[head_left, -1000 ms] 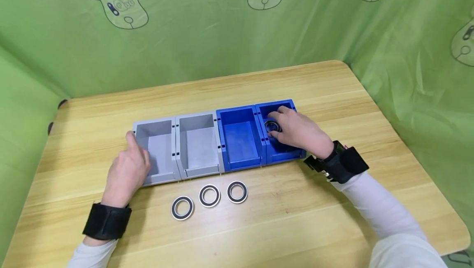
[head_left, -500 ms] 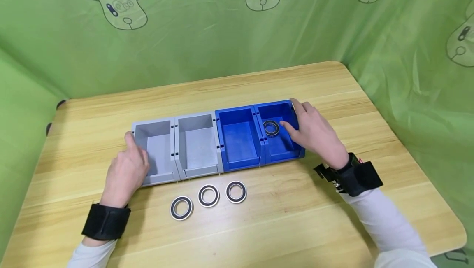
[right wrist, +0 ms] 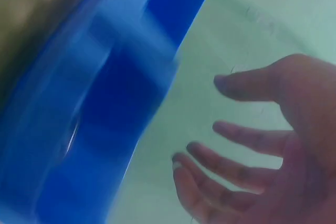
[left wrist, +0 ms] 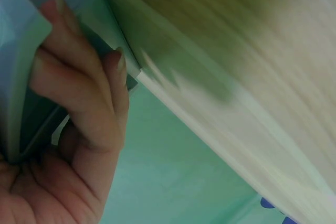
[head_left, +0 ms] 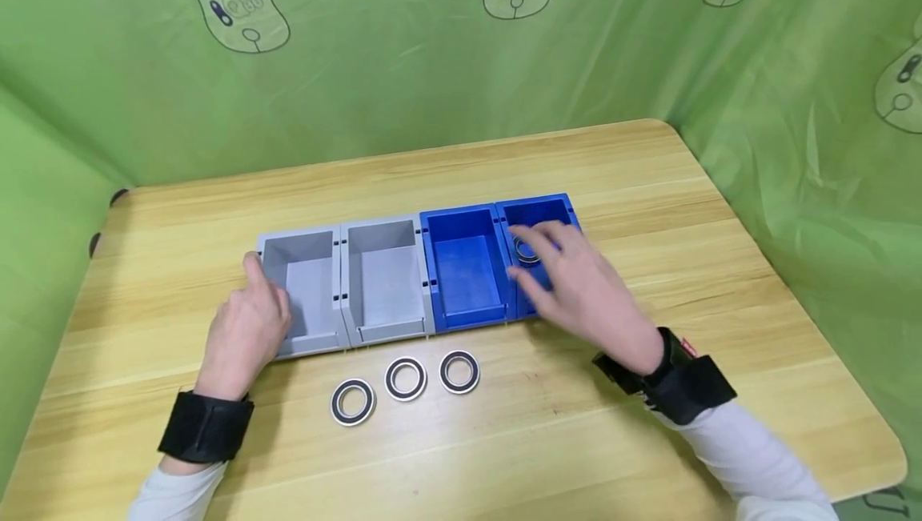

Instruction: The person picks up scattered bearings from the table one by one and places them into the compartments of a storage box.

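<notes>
Four-sided grey bins and blue bins stand joined in a row in the head view. My left hand (head_left: pixel 245 337) grips the outer side wall of the leftmost grey bin (head_left: pixel 308 297); in the left wrist view its fingers (left wrist: pixel 73 87) curl round that wall. Over the rightmost blue bin (head_left: pixel 535 201) hovers my right hand (head_left: pixel 587 289), fingers spread, holding nothing. A ball bearing (head_left: pixel 529 262) lies inside that bin, partly covered by the fingers. The right wrist view shows the right hand's fingers (right wrist: pixel 236 174) apart, beside a blurred blue bin wall (right wrist: pixel 121 98).
Three ball bearings lie on the wooden table in front of the row: a left bearing (head_left: pixel 337 402), a middle bearing (head_left: pixel 390 379) and a right bearing (head_left: pixel 443 372). Another grey bin (head_left: pixel 389 289) and another blue bin (head_left: pixel 467 273) form the row's middle. Green cloth (head_left: pixel 403 81) surrounds the table.
My right hand left the bearing in the rightmost blue bin, went to that bin's right wall, then came back left over the bin. The left hand has stayed in place.
</notes>
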Demonstrator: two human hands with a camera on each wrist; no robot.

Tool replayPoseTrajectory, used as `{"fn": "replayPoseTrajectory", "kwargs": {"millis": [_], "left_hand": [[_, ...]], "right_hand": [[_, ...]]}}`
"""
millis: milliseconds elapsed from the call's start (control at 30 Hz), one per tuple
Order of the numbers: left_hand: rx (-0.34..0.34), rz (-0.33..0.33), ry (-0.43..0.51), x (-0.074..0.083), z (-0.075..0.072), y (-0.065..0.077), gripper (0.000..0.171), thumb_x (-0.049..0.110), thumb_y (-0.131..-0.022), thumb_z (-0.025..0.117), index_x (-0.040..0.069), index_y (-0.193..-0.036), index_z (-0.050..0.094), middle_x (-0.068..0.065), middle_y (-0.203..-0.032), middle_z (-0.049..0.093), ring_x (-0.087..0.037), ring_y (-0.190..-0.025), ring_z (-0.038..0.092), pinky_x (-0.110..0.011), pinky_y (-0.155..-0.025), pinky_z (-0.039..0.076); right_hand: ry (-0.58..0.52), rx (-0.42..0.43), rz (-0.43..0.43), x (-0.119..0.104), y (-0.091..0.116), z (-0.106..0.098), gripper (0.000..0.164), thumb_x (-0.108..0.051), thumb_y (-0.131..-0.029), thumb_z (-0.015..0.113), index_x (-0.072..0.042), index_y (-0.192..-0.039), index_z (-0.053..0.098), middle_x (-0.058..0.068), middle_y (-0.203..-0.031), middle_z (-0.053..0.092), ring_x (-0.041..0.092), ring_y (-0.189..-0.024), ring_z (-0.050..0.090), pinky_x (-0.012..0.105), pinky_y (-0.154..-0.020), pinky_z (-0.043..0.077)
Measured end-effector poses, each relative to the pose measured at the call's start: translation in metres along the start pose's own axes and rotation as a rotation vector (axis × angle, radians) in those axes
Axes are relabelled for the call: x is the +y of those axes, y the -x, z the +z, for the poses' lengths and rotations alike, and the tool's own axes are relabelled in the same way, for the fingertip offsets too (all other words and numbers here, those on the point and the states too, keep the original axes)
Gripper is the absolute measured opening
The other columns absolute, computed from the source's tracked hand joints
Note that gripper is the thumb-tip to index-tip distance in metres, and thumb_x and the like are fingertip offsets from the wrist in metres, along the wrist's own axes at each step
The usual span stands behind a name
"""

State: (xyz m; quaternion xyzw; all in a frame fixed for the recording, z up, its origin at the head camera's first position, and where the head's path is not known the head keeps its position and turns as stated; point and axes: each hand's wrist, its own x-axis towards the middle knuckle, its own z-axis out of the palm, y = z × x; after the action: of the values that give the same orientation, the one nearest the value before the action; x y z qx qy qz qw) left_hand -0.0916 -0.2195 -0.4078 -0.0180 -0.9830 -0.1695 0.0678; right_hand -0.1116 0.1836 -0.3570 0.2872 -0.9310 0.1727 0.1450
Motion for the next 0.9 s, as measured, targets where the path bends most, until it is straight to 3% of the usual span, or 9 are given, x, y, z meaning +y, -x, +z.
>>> {"fn": "replayPoseTrajectory", "kwargs": {"millis": [167,333,433,633,900], "left_hand": [[0.005,-0.003,0.003,0.000,0.000,0.000,0.045,0.007,-0.102,0.037,-0.018,-0.138,0.026,-0.007,-0.047,0.041,-0.017,-0.029,0.039,-0.028,-0.027,0.029],[0.014,-0.007,0.002,0.001,0.001,0.001,0.045,0.007,-0.101,0.036,-0.018,-0.137,0.027,-0.007,-0.046,0.041,-0.017,-0.029,0.039,-0.027,-0.027,0.029],[0.015,-0.007,-0.001,0.001,0.001,0.001,0.046,0.007,-0.101,0.037,-0.019,-0.138,0.027,-0.007,-0.046,0.041,-0.016,-0.029,0.039,-0.027,-0.027,0.029],[0.006,-0.017,-0.003,0.001,0.000,0.000,0.047,0.007,-0.101,0.037,-0.019,-0.139,0.026,-0.008,-0.046,0.042,-0.017,-0.029,0.040,-0.028,-0.027,0.030],[0.014,-0.011,-0.004,0.000,0.001,-0.001,0.046,0.007,-0.101,0.037,-0.018,-0.138,0.027,-0.008,-0.047,0.042,-0.018,-0.029,0.041,-0.028,-0.027,0.030]], "right_hand": [[-0.076,-0.169,-0.165,-0.042,0.008,0.015,0.051,-0.038,-0.095,0.071,-0.012,-0.138,0.062,0.011,-0.125,0.066,0.024,-0.110,0.066,0.037,-0.088,0.059],[-0.120,-0.411,-0.212,-0.067,0.020,0.035,0.049,-0.046,-0.097,0.067,-0.019,-0.138,0.063,0.003,-0.126,0.065,0.017,-0.109,0.063,0.033,-0.088,0.058],[-0.093,-0.497,-0.226,-0.072,0.025,0.044,0.052,-0.051,-0.095,0.067,-0.020,-0.137,0.063,0.003,-0.127,0.064,0.018,-0.111,0.061,0.034,-0.089,0.058],[-0.019,-0.528,-0.243,-0.073,0.032,0.055,0.049,-0.050,-0.095,0.068,-0.020,-0.134,0.064,0.007,-0.128,0.063,0.022,-0.112,0.062,0.038,-0.086,0.060],[-0.062,-0.578,-0.228,-0.073,0.030,0.058,0.044,-0.042,-0.097,0.067,-0.017,-0.133,0.064,0.008,-0.125,0.062,0.020,-0.103,0.062,0.033,-0.079,0.059]]}}
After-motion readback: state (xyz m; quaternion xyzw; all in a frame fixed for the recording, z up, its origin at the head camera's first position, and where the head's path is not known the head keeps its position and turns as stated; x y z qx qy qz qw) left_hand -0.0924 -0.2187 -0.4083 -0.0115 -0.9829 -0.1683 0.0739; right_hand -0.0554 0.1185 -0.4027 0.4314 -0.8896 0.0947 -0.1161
